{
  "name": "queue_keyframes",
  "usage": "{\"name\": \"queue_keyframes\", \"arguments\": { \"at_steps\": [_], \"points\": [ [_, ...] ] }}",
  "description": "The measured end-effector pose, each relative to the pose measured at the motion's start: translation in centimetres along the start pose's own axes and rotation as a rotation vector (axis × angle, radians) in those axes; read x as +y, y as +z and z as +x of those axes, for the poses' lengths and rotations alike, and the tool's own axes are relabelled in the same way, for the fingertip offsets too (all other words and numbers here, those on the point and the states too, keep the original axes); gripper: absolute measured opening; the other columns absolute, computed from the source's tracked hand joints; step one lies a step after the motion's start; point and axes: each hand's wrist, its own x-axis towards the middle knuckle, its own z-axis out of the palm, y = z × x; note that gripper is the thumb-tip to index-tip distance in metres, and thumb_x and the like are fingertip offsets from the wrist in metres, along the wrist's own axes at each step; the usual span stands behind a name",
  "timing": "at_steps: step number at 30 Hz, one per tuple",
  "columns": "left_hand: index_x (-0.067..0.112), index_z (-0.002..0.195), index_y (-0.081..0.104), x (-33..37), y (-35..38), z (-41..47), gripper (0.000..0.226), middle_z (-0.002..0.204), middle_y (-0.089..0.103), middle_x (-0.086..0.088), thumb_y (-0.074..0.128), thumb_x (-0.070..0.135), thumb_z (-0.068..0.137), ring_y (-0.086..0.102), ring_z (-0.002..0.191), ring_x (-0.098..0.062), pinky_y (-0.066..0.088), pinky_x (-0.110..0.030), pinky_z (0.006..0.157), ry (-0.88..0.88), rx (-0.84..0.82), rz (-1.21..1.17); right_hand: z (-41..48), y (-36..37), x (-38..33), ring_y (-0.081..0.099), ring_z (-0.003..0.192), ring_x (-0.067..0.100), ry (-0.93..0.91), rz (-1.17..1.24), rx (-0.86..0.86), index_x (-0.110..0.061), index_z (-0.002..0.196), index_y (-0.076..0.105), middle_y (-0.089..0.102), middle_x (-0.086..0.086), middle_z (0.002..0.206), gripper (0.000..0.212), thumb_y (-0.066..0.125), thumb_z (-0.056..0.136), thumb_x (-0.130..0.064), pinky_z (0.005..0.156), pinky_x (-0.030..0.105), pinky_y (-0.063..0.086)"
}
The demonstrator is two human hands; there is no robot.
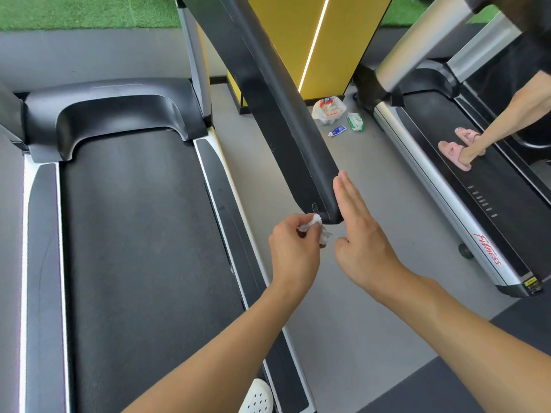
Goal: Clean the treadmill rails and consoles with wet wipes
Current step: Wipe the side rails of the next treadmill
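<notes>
A: Any readable text?
B: Red "Fitness" script on the neighbouring treadmill [438, 186] side rail. Yellow sticker [531, 283] at its tail end, too small to read. Print on the floor packs is illegible.
A: Hands?
B: Left hand [293, 248] pinches a crumpled wet wipe [316, 231], pressed to the end of the black handrail [283, 114]. Right hand [360, 231] is flat, fingers straight, against the rail end's right side, holding nothing.
A: Room?
B: Grey floor [387, 180], green turf [74, 10] at back, yellow pillar [351, 40] with a light strip. Plastic bag [329, 110], wipe pack [355, 121] and small tube [337, 131] on the floor by the pillar.
</notes>
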Motion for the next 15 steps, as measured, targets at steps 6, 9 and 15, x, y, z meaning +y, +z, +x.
{"name": "queue_keyframes", "arguments": {
  "at_steps": [6, 9, 15],
  "points": [
    [0.01, 0.11, 0.068, -0.6, 0.0, 3.6, 0.015, 0.099, 0.072, -0.005, 0.06, 0.017, 0.099, 0.073, 0.067, -0.014, 0.045, -0.008, 0.05, -0.161, 0.098, -0.011, 0.0, 0.3, 0.4, -0.006, 0.148, 0.0, -0.01, -0.026, 0.012, -0.026, 0.156, -0.002, -0.015, -0.021, 0.16, 0.097, 0.038, 0.081, 0.019, 0.112, 0.02, 0.029],
    [0.012, 0.112, 0.068, -0.4, 0.0, 3.9, 0.016, 0.101, 0.071, -0.003, 0.059, 0.017, 0.1, 0.073, 0.069, -0.012, 0.045, -0.008, 0.048, -0.14, 0.114, 0.026, 0.0, 0.4, 0.6, -0.008, 0.148, -0.001, -0.013, -0.019, 0.012, -0.026, 0.156, -0.003, -0.015, -0.021, 0.16, 0.097, 0.038, 0.081, 0.019, 0.109, 0.015, 0.027],
    [0.011, 0.115, 0.069, 0.0, -0.1, 3.4, 0.019, 0.102, 0.072, -0.003, 0.059, 0.017, 0.099, 0.071, 0.076, -0.013, 0.048, -0.008, 0.057, -0.002, 0.098, 0.097, 0.2, 0.6, 0.8, -0.007, 0.148, -0.001, -0.025, -0.032, 0.029, -0.026, 0.156, -0.004, -0.016, -0.021, 0.16, 0.099, 0.039, 0.079, 0.019, 0.11, 0.027, 0.036]
  ]
}}
